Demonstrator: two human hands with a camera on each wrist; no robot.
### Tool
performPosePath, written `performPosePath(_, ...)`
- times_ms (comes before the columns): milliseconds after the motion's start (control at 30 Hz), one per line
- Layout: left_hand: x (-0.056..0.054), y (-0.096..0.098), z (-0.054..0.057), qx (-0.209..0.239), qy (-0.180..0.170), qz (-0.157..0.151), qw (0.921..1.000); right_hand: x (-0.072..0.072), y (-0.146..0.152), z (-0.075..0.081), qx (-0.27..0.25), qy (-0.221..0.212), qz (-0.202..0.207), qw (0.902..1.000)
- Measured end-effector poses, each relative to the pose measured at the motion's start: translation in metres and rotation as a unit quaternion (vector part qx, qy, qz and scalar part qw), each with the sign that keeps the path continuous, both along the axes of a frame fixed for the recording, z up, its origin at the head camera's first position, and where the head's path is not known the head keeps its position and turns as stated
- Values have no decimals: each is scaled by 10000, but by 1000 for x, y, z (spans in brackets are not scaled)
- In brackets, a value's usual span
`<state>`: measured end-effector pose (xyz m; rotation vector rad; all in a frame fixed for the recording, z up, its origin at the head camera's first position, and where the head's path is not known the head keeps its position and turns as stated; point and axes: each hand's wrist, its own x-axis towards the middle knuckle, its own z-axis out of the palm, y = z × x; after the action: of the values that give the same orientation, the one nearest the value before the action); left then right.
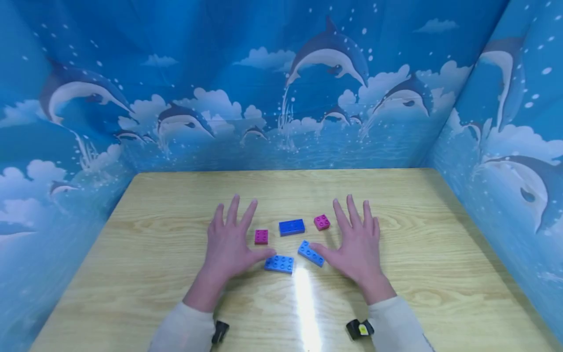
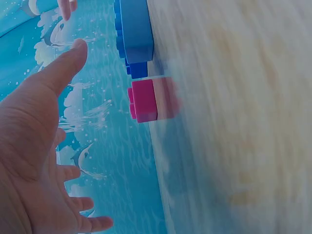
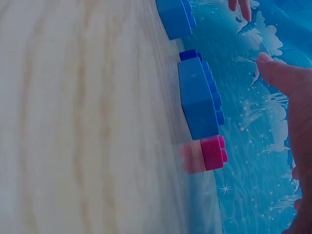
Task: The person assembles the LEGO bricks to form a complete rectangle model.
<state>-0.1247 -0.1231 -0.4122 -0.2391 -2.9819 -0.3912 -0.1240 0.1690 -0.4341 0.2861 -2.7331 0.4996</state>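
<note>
My left hand [image 1: 228, 249] is held over the table with its fingers spread, holding nothing. In the head view its thumb overlaps the corner of a light blue toy building brick [image 1: 280, 264]; in the left wrist view a gap shows between the thumb and the bricks. Beside that hand lies a pink brick [image 1: 261, 237]. Likewise spread and holding nothing, my right hand [image 1: 358, 249] has its thumb over another light blue brick [image 1: 311, 254], apart from it in the right wrist view. A second pink brick [image 1: 322, 222] and a dark blue brick [image 1: 292, 227] lie farther back.
The bricks rest on a wood-grain table [image 1: 154, 234]. A blue dolphin-print cloth [image 1: 246, 98] hangs behind the table and along both sides. A streak of light [image 1: 306, 308] glares on the tabletop near the front. Dark devices sit at both wrists.
</note>
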Motion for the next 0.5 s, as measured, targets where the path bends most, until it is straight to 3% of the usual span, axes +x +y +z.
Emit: performPosePath(500, 10, 9, -7, 714, -303, -630, 9950, 13, -12, -12, -544, -217, 548, 9968)
